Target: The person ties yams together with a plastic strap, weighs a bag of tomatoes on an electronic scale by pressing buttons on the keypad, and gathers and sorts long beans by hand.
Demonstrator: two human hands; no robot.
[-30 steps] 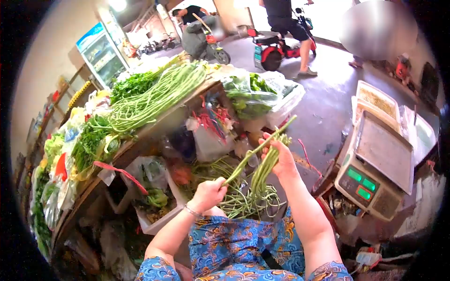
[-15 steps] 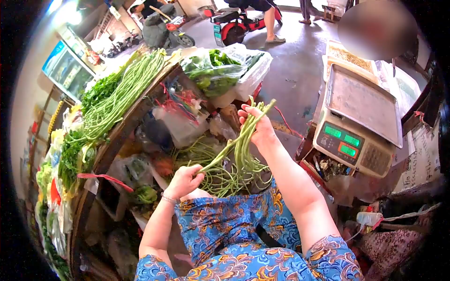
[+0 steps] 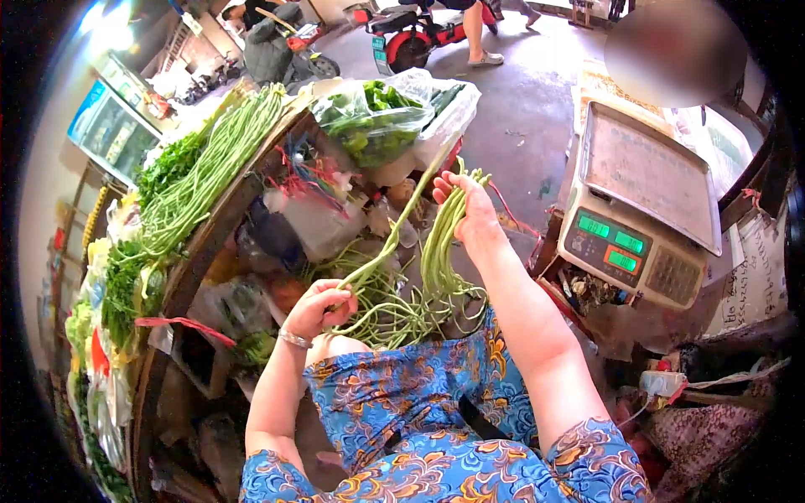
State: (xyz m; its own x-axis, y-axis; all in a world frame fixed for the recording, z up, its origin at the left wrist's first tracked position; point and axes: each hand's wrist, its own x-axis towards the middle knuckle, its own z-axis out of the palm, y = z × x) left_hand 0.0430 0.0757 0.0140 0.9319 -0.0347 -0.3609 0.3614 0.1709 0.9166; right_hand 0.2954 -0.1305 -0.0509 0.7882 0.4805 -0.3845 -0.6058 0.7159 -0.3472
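My right hand (image 3: 472, 208) is closed round the upper end of a bunch of green long beans (image 3: 440, 251), whose lower ends hang toward my lap. Lower and to the left, my left hand (image 3: 319, 311) pinches a few long beans (image 3: 377, 261) that stretch up and to the right, passing left of the bunch. Under both hands, more loose long beans (image 3: 402, 323) lie tangled in front of my patterned blue clothing (image 3: 402, 386). Whether the beans in my left hand still touch the right fingers is hard to see.
A slanted stall shelf on the left carries long beans (image 3: 226, 159) and leafy greens (image 3: 126, 285). Bagged greens (image 3: 369, 126) stand ahead. To the right is a digital scale (image 3: 625, 243) with a metal tray. Scooters (image 3: 411, 46) and people's legs are farther off.
A few long beans have separated from the bunch and now slant up from my left hand. The left hand has shifted slightly left; the right hand still grips the bunch.
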